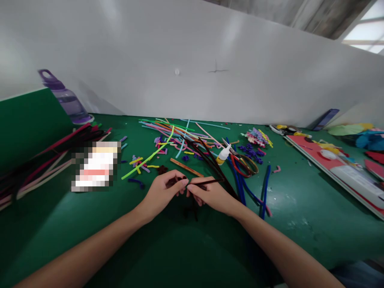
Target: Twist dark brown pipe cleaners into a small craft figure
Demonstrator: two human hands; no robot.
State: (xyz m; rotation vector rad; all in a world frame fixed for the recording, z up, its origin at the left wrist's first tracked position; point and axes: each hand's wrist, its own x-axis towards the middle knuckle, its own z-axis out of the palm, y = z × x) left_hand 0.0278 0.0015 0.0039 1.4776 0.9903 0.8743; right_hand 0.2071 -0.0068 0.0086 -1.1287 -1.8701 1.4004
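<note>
My left hand [164, 189] and my right hand [210, 194] meet above the green table [300, 208], fingertips pinched together. Both are closed on a dark brown pipe cleaner [210, 182], whose free end sticks out to the right past my right hand. More dark fuzzy pieces hang under the fingers, hard to make out. Just beyond the hands lies a loose heap of coloured pipe cleaners [177, 138], an orange stick [186, 167] and a small glue bottle [223, 155] with a white nozzle.
A purple water bottle [67, 100] stands at the back left by a green divider. Bundled pipe cleaners [45, 160] lie left. Blue pipe cleaners [264, 192], scissors [240, 160], curled pieces [258, 138] and a red-and-white board [339, 168] with craft bits lie right. A white wall runs behind.
</note>
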